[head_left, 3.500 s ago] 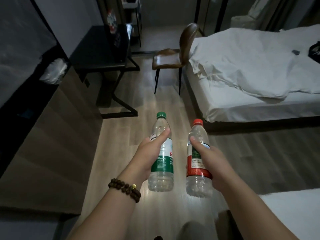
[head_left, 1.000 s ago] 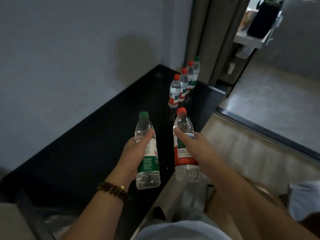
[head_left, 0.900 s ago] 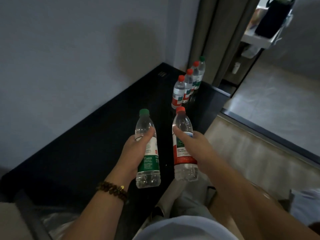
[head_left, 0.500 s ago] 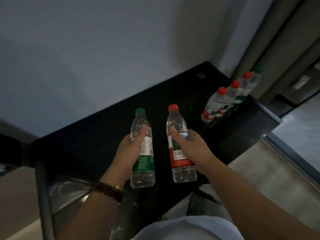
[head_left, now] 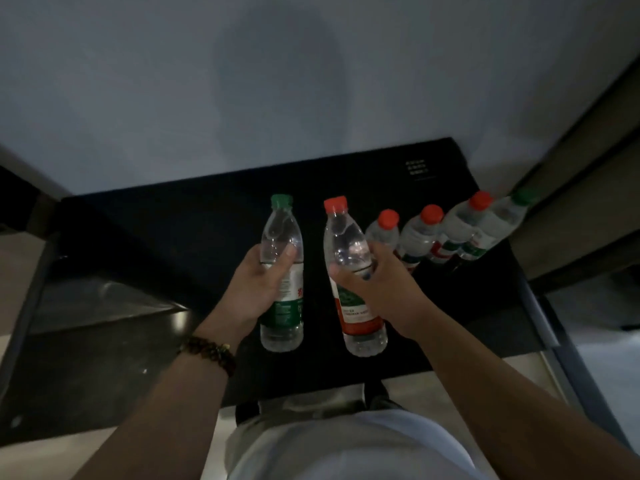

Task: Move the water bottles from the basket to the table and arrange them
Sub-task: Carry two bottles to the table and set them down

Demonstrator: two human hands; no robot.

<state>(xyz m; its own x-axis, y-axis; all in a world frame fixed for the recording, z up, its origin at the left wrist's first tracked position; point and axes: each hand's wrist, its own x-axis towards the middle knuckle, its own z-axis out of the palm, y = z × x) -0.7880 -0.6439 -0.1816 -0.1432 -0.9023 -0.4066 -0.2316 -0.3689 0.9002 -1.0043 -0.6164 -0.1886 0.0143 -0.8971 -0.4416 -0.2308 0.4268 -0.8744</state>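
Left hand: The left hand (head_left: 258, 289) grips a green-capped bottle (head_left: 281, 226) around its middle. The thumb lies across the front just above the label and the fingers curl behind. A beaded bracelet (head_left: 211, 351) circles the wrist.

Right hand: The right hand (head_left: 384, 292) grips a red-capped bottle (head_left: 343, 237) the same way, with the thumb crossing the front at the top of its red-and-white label.

Held bottles: Both are upright, caps pointing away from the person, side by side but apart, over the near middle of the black table (head_left: 156, 237). Whether their bases touch the tabletop cannot be told.

Row on the table: Four more bottles stand in a close line to the right, running towards the table's right end. The first (head_left: 384, 230) is just behind the right hand's knuckles. The second (head_left: 420, 233) and third (head_left: 464, 220) also have red caps. The last (head_left: 502, 220) has a green cap and looks blurred.

Table: It is dark and glossy, and its far edge meets a pale wall (head_left: 242, 81). A small white printed mark (head_left: 417, 169) sits near the far right corner.

Foreground: The person's light shirt (head_left: 346, 445) fills the bottom of the view, between the two forearms.
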